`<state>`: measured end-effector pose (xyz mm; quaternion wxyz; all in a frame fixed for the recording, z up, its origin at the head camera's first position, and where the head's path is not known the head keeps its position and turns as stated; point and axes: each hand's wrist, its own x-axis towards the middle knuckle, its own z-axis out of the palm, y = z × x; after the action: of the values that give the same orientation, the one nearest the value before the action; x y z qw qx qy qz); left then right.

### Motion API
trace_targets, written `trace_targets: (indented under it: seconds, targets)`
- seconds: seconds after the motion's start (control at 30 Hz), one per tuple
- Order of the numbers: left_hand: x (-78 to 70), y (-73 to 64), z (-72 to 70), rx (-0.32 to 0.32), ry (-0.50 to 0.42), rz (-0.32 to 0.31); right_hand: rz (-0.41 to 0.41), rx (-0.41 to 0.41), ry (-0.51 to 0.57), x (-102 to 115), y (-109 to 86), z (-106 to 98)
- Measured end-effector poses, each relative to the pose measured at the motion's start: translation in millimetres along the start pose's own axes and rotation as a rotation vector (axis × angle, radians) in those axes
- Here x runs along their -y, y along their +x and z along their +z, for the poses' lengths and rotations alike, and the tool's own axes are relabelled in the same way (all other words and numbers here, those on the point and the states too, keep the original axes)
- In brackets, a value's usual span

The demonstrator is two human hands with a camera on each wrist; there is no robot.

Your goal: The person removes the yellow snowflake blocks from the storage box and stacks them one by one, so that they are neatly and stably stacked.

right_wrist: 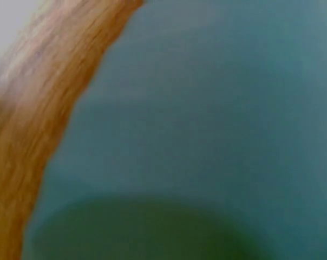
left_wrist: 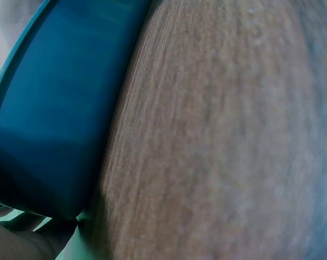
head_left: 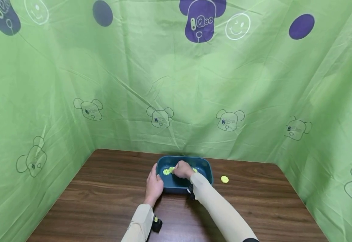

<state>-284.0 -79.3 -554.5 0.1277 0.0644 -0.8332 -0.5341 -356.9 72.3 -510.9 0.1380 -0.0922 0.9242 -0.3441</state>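
Note:
A dark blue rectangular plastic bin [head_left: 172, 187] stands on the wooden table. My left hand [head_left: 154, 186] rests along its outer left side, fingers pointing away from me. In the left wrist view, some fingers [left_wrist: 23, 238] touch the bin's wall [left_wrist: 55, 124]. Inside the bin, my right hand [head_left: 183, 169] reaches down with curled fingers and pinches a yellow flower-shaped piece [head_left: 171, 169] at its edge. Another such piece [head_left: 166, 172] lies just left of it, and one more [head_left: 195, 170] shows beyond the wrist. The right wrist view is blurred and shows no fingers.
A single yellow flower-shaped piece [head_left: 224, 179] lies on the table to the right of the bin. The brown wooden table [head_left: 103, 188] stretches to both sides. Green printed cloth [head_left: 194, 84] hangs behind it and at its sides.

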Motion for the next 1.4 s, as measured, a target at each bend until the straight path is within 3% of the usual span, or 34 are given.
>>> trace_targets:
  seconds: [0.1, 0.3, 0.47, 0.6, 0.8, 1.07, 1.23, 1.4]
  targets:
    - [1.7, -0.4, 1.0, -0.001, 0.000, 0.005, -0.011, 0.000, 0.008, -1.2, -2.2, -4.5]
    - [3.1, -0.4, 1.3, -0.020, 0.008, 0.023, -0.093, -0.083, 0.011, 1.9, -12.6, -20.8]
    - [2.4, -1.1, 1.0, -0.032, 0.013, 0.041, -0.168, -0.146, 0.041, 0.4, -21.4, -42.1]
    - [0.7, -3.5, 0.0, -0.031, 0.013, 0.032, -0.176, -0.218, 0.058, -9.9, -26.2, -64.4]
    - [-0.2, -5.1, 0.8, -0.022, 0.018, 0.026, -0.154, -0.315, 0.073, -36.2, -41.1, -102.8]
    - [0.6, -4.7, 1.2, -0.025, 0.014, 0.016, -0.086, -0.355, 0.077, -90.8, -65.3, -140.3]
    - [0.2, -3.8, 1.2, -0.018, 0.004, 0.012, -0.030, -0.368, 0.024, -127.4, -78.0, -150.7]
    - [0.8, -3.6, 1.6, -0.034, 0.008, 0.021, 0.040, -0.343, 0.065, -156.4, -88.0, -146.4]
